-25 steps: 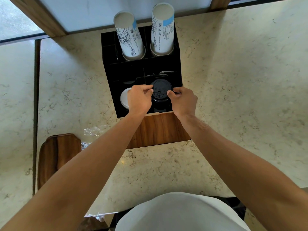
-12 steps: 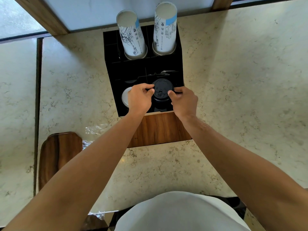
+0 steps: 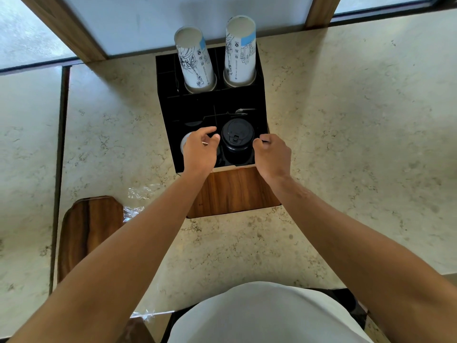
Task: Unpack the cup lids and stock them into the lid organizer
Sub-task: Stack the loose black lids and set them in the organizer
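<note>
The black lid organizer [image 3: 173,115] with a wooden front [image 3: 232,191] stands on the marble counter. A stack of black cup lids [image 3: 237,136] sits upright in its front right compartment, rising above the rim. My left hand [image 3: 200,152] hovers just left of the stack with its fingers apart and nothing in them. It partly covers white lids [image 3: 184,142] in the front left compartment. My right hand [image 3: 272,154] is just right of the stack with its fingers curled in, apart from the lids.
Two tall stacks of printed paper cups [image 3: 195,60] [image 3: 239,53] stand in the organizer's back compartments. Crumpled clear plastic wrap [image 3: 138,194] lies left of the organizer beside a wooden board [image 3: 89,226]. A window frame runs along the counter's far edge.
Both hands have let go of the black lid stack and drawn slightly outward. The stack now stands alone in the front right compartment.
</note>
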`<action>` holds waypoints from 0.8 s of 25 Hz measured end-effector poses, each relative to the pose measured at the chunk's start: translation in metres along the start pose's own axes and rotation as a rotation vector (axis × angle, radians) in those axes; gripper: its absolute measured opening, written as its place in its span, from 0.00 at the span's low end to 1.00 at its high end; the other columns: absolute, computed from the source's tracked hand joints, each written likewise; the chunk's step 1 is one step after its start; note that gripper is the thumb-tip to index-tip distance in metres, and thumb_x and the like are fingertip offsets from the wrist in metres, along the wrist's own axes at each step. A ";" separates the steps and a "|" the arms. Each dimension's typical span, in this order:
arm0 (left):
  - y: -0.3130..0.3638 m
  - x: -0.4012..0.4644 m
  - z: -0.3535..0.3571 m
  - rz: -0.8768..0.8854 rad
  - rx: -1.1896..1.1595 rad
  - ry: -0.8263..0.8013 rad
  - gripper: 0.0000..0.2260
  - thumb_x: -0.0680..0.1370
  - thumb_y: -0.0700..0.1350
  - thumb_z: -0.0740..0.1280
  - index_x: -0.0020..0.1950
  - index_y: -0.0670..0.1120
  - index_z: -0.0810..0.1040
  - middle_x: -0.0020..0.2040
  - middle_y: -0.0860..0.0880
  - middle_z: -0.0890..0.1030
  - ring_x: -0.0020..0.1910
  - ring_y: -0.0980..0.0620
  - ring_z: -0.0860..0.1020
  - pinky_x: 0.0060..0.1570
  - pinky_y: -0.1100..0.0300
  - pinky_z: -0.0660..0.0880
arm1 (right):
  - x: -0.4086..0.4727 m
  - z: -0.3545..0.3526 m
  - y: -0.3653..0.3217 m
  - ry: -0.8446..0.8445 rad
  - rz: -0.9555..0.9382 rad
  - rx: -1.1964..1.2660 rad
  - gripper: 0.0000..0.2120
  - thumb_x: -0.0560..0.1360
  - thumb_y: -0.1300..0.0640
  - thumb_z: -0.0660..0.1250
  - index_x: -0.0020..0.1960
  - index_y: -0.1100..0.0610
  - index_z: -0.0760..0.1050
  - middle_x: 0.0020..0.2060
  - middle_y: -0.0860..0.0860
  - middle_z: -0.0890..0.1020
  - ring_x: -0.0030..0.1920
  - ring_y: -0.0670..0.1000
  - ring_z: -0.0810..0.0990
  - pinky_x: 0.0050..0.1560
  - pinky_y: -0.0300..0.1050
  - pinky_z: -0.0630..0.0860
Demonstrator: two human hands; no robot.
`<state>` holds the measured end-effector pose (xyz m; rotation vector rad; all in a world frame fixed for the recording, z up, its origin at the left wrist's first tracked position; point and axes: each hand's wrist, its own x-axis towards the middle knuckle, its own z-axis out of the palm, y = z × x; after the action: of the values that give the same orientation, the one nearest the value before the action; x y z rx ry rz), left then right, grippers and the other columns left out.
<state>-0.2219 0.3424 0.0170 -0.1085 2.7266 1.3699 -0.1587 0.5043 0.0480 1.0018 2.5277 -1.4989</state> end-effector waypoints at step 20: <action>-0.122 -0.144 -0.153 -0.330 0.122 0.290 0.11 0.79 0.42 0.64 0.58 0.43 0.82 0.54 0.46 0.80 0.53 0.51 0.78 0.53 0.62 0.70 | -0.132 0.126 0.032 -0.522 -0.079 -0.173 0.08 0.76 0.53 0.68 0.50 0.56 0.82 0.45 0.51 0.87 0.47 0.52 0.85 0.51 0.48 0.83</action>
<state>-0.0734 0.1503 0.0273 -0.7651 2.8348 1.1713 -0.0721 0.3473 0.0011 0.4179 2.2815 -1.3123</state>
